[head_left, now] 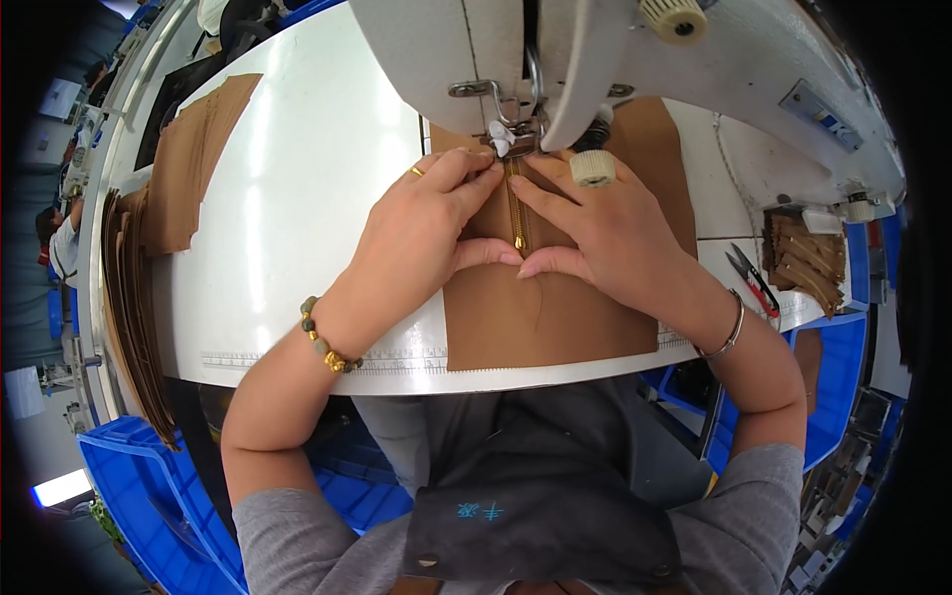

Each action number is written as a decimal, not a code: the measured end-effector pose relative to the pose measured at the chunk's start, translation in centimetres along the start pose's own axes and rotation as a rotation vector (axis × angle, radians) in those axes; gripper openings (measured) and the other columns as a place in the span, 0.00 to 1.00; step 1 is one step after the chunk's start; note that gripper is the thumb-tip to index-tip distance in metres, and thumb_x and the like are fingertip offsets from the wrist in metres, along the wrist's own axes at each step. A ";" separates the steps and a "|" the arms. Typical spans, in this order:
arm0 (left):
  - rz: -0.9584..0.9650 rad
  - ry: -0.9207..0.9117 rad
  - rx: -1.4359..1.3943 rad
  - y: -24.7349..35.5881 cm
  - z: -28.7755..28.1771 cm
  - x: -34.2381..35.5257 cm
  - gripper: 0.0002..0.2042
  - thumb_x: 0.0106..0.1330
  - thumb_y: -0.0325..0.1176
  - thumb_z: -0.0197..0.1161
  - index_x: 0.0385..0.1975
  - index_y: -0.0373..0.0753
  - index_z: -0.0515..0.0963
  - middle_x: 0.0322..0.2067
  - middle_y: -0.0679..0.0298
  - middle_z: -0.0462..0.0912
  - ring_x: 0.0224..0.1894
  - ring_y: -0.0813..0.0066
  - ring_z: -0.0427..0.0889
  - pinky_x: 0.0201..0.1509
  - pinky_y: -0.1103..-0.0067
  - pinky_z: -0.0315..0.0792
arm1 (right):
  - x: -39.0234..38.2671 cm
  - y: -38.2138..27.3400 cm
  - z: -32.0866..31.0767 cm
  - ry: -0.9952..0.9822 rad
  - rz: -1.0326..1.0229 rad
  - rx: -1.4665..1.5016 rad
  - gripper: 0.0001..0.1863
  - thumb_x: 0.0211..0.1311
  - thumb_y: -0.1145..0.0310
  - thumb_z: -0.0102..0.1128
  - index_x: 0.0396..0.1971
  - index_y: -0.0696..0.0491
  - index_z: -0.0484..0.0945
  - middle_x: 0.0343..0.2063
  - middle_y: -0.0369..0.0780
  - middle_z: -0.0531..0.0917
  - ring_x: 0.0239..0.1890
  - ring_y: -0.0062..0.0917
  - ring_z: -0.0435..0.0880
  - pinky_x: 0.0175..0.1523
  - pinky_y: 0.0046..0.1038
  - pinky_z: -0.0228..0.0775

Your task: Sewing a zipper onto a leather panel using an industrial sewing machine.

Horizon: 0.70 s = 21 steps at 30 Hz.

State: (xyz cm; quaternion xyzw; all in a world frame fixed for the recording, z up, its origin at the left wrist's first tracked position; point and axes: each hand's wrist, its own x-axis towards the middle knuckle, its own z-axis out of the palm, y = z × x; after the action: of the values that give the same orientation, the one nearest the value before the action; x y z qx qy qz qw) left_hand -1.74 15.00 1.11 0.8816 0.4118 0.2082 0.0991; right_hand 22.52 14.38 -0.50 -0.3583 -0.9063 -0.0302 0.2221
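Observation:
A brown fabric piece lies on the white sewing table under the presser foot of a sewing machine. Down its middle runs a zipper with gold teeth and a gold pull. My left hand presses on the fabric left of the zipper, fingers slightly bent close to the foot, thumb stretched out. To the right of the zipper rests my right hand, its fingers spread on the fabric. Both thumbtips nearly meet just below the zipper pull. The needle's tip is hard to make out.
Brown cut pieces lie at the left, and more hang over the table's left edge. Thread snips and a stack of small brown pieces lie at the right. Blue bins stand below the table. The machine head overhangs above.

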 end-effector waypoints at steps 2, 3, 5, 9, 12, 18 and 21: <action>-0.004 0.010 -0.004 -0.1 0.3 -0.1 0.39 0.50 0.53 0.78 0.60 0.33 0.82 0.61 0.58 0.82 0.59 0.55 0.82 0.61 0.68 0.80 | 0.0 0.1 0.1 -0.007 0.012 0.035 0.40 0.53 0.36 0.69 0.55 0.54 0.83 0.55 0.43 0.83 0.61 0.36 0.80 0.72 0.47 0.66; -0.007 0.016 -0.012 -0.1 0.4 -0.2 0.38 0.51 0.53 0.78 0.60 0.34 0.82 0.62 0.58 0.82 0.59 0.55 0.83 0.61 0.67 0.80 | 0.0 0.1 0.1 -0.003 0.006 0.028 0.40 0.53 0.36 0.69 0.55 0.54 0.83 0.55 0.43 0.83 0.61 0.36 0.80 0.72 0.47 0.66; 0.000 0.044 -0.013 -0.3 0.6 -0.4 0.37 0.52 0.51 0.79 0.59 0.34 0.82 0.61 0.58 0.82 0.61 0.55 0.83 0.62 0.67 0.80 | 0.0 0.2 0.1 -0.016 0.019 0.032 0.39 0.54 0.37 0.68 0.55 0.54 0.83 0.55 0.44 0.83 0.62 0.37 0.79 0.72 0.47 0.66; -0.011 0.062 -0.048 0.3 0.6 -1.6 0.30 0.57 0.46 0.77 0.55 0.32 0.84 0.57 0.56 0.85 0.64 0.57 0.82 0.61 0.68 0.82 | -0.1 -0.1 -0.4 -0.014 0.024 0.056 0.36 0.55 0.40 0.70 0.55 0.54 0.83 0.54 0.43 0.83 0.62 0.38 0.80 0.71 0.45 0.67; -0.053 0.025 -0.141 1.7 0.4 -3.3 0.29 0.55 0.39 0.81 0.56 0.34 0.84 0.58 0.55 0.85 0.65 0.55 0.82 0.64 0.68 0.81 | -0.9 -1.0 -0.9 -0.046 0.053 0.116 0.33 0.54 0.45 0.72 0.53 0.54 0.84 0.55 0.44 0.83 0.61 0.38 0.81 0.69 0.42 0.71; 0.014 0.024 -0.112 3.2 0.7 -4.0 0.27 0.56 0.36 0.80 0.55 0.32 0.84 0.60 0.54 0.84 0.65 0.54 0.81 0.65 0.68 0.80 | -1.7 -1.9 -1.6 -0.030 0.019 0.128 0.31 0.51 0.49 0.75 0.50 0.54 0.84 0.57 0.44 0.83 0.62 0.37 0.82 0.66 0.41 0.75; 0.035 0.012 -0.093 3.2 0.4 -3.8 0.27 0.56 0.37 0.79 0.54 0.32 0.84 0.59 0.53 0.84 0.65 0.54 0.82 0.64 0.68 0.80 | -1.6 -2.0 -1.8 -0.049 0.011 0.134 0.31 0.54 0.48 0.73 0.52 0.55 0.85 0.59 0.45 0.83 0.63 0.40 0.81 0.65 0.41 0.76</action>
State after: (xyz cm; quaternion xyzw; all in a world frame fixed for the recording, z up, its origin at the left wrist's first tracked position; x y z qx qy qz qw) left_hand -1.54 10.04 0.76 0.8819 0.3867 0.2343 0.1338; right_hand 22.96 11.50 0.66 -0.3484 -0.9094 0.0405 0.2233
